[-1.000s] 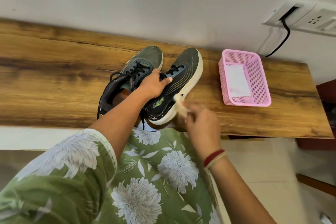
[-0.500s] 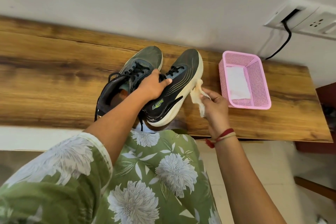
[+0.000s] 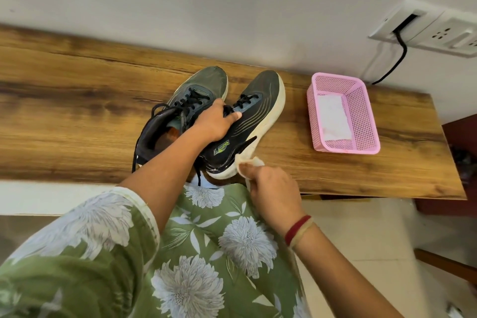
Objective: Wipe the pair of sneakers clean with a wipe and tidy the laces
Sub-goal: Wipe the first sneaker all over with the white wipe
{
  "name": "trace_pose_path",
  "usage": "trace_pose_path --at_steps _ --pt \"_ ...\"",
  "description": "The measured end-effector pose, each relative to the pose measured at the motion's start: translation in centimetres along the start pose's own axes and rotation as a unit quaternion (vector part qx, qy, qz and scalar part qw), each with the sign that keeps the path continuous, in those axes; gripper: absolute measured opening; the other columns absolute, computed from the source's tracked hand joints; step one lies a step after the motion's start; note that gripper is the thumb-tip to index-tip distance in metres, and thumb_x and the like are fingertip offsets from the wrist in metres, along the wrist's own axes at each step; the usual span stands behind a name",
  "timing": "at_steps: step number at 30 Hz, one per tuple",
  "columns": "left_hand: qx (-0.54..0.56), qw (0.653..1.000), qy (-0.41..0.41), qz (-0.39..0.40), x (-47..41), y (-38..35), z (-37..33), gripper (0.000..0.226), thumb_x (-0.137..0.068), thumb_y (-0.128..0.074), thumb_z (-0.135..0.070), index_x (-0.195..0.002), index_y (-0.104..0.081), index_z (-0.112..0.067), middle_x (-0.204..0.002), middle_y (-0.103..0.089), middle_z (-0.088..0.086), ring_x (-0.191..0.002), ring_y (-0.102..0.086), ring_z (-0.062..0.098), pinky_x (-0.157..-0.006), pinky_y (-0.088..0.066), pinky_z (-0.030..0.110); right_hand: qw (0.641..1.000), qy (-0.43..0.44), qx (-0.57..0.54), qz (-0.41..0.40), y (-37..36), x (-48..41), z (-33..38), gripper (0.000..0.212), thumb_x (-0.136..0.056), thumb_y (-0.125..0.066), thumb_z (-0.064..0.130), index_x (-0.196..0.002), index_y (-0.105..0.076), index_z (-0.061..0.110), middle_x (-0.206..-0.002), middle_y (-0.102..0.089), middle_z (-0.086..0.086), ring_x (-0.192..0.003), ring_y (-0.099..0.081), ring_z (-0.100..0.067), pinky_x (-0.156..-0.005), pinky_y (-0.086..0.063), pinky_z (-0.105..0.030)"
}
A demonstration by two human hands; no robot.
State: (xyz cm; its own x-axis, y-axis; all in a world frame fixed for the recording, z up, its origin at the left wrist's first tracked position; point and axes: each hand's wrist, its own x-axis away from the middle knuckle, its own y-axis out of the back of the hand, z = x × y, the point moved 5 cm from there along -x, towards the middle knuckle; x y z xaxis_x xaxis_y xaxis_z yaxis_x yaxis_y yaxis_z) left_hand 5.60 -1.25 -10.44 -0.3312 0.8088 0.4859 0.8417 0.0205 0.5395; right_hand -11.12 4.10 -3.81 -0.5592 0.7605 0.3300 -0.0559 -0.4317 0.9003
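Since the frame half a second earlier, the right hand (image 3: 273, 188) has moved with the wipe (image 3: 254, 162) from the middle of the sole's side back to its heel end, near the table edge; the left hand's grip is unchanged

Head view:

1. We hold the wipe bunched in the right hand's curled fingers. The wipe presses against the cream sole edge of the held sneaker (image 3: 260, 100) at the heel.
2. We grip the held sneaker with the left hand (image 3: 216, 124), fingers curled over its laced top and thumb lying along the upper. Its toe points toward the wall; its heel overhangs the near edge of the table (image 3: 77, 111).
3. We see the second sneaker (image 3: 204, 85) just beside the held one, on the left, toe also toward the wall. Its black laces (image 3: 192, 99) lie loose over the tongue, and one end hangs down past the table edge.
4. We note a pink basket (image 3: 361, 111) on the table, to the right of the sneakers and apart from them, with a spare wipe (image 3: 333, 116) lying flat inside.
5. We note a wall socket (image 3: 438, 31) above the basket, with a black cable (image 3: 397, 59) running down from it.
6. A red and tan wrist band (image 3: 299, 227) sits on the right wrist; a green floral garment (image 3: 206, 253) fills the lower frame
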Motion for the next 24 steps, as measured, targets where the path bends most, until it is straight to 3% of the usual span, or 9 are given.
trace_pose_path --at_steps 3,6,13,15,17,18,20,22,24 --pt "0.007 1.000 0.000 0.003 0.1 0.0 0.0 0.047 -0.093 -0.050 -0.047 -0.122 -0.040 -0.011 -0.122 -0.053 0.013 -0.108 -0.052 0.031 -0.081 -0.041 0.035 0.987 -0.068 -0.139 -0.033 2.3 -1.2 -2.0 0.036 -0.093 -0.049 0.011 -0.122 -0.059 0.031 -0.110 -0.066 0.005 -0.064 -0.056 -0.007 -0.058 -0.049 -0.018" --pt "0.008 1.000 0.003 0.002 0.2 -0.1 -0.1 0.047 -0.093 -0.050 -0.047 -0.123 -0.039 -0.012 -0.119 -0.053 0.012 -0.106 -0.052 0.031 -0.080 -0.040 0.035 0.972 -0.122 -0.144 -0.136 3.4 -3.2 -2.9 0.038 -0.091 -0.051 0.011 -0.125 -0.057 0.029 -0.106 -0.067 -0.001 -0.079 -0.060 -0.016 -0.076 -0.053 -0.032" --pt "0.010 1.000 0.001 0.001 -0.1 -0.2 0.0 0.049 -0.093 -0.050 -0.047 -0.124 -0.039 -0.010 -0.124 -0.052 0.014 -0.109 -0.051 0.032 -0.079 -0.038 0.033 0.996 -0.046 0.004 -0.074 -0.5 -0.3 1.4 0.039 -0.097 -0.038 0.011 -0.128 -0.051 0.031 -0.079 -0.055 0.007 -0.070 -0.049 -0.013 -0.065 -0.043 -0.025" --pt "0.012 1.000 0.000 0.004 0.0 -0.2 -0.1 0.049 -0.094 -0.050 -0.046 -0.125 -0.038 -0.010 -0.125 -0.052 0.014 -0.110 -0.050 0.032 -0.079 -0.037 0.032 0.999 -0.012 -0.033 -0.007 -1.8 0.9 2.0 0.040 -0.094 -0.043 0.007 -0.124 -0.056 0.031 -0.085 -0.061 0.007 -0.069 -0.052 -0.011 -0.066 -0.047 -0.025" --pt "0.010 1.000 -0.003 0.002 0.2 -0.2 -0.3 0.048 -0.094 -0.049 -0.046 -0.124 -0.038 -0.010 -0.125 -0.052 0.014 -0.110 -0.051 0.032 -0.078 -0.036 0.032 0.974 -0.064 -0.206 0.072 -1.8 1.2 1.1 0.034 -0.093 -0.049 0.010 -0.116 -0.062 0.031 -0.091 -0.065 0.010 -0.063 -0.056 -0.010 -0.059 -0.051 -0.021" --pt "0.006 1.000 -0.005 0.001 0.2 -0.2 -0.3 0.048 -0.094 -0.049 -0.046 -0.124 -0.038 -0.010 -0.124 -0.052 0.014 -0.109 -0.051 0.032 -0.077 -0.036 0.032 0.953 -0.103 -0.282 0.051 -1.0 0.6 -0.1 0.030 -0.092 -0.052 0.010 -0.112 -0.065 0.029 -0.089 -0.064 0.013 -0.060 -0.054 -0.008 -0.053 -0.048 -0.017" --pt "0.004 1.000 -0.005 0.001 0.2 -0.2 -0.2 0.048 -0.094 -0.048 -0.046 -0.124 -0.038 -0.010 -0.123 -0.052 0.014 -0.109 -0.051 0.032 -0.077 -0.036 0.033 0.926 -0.149 -0.330 -0.106 2.1 -1.3 -3.2 0.029 -0.090 -0.054 0.007 -0.111 -0.066 0.022 -0.091 -0.063 0.017 -0.064 -0.055 -0.004 -0.055 -0.044 -0.008" --pt "0.005 1.000 -0.004 0.003 0.2 -0.2 -0.2 0.048 -0.094 -0.048 -0.047 -0.123 -0.038 -0.010 -0.122 -0.053 0.014 -0.106 -0.052 0.031 -0.076 -0.036 0.033 0.896 -0.170 -0.337 -0.233 4.8 -3.3 -5.6 0.031 -0.089 -0.055 0.003 -0.115 -0.065 0.017 -0.106 -0.066 0.009 -0.088 -0.063 -0.009 -0.077 -0.043 -0.008" --pt "0.003 1.000 -0.003 0.004 0.1 -0.2 -0.1 0.048 -0.094 -0.048 -0.047 -0.123 -0.038 -0.010 -0.121 -0.053 0.014 -0.106 -0.051 0.031 -0.075 -0.036 0.033 0.910 -0.162 -0.288 -0.250 5.4 -5.2 -6.1 0.032 -0.090 -0.054 0.006 -0.118 -0.064 0.018 -0.116 -0.066 0.000 -0.104 -0.061 -0.016 -0.088 -0.042 -0.018"
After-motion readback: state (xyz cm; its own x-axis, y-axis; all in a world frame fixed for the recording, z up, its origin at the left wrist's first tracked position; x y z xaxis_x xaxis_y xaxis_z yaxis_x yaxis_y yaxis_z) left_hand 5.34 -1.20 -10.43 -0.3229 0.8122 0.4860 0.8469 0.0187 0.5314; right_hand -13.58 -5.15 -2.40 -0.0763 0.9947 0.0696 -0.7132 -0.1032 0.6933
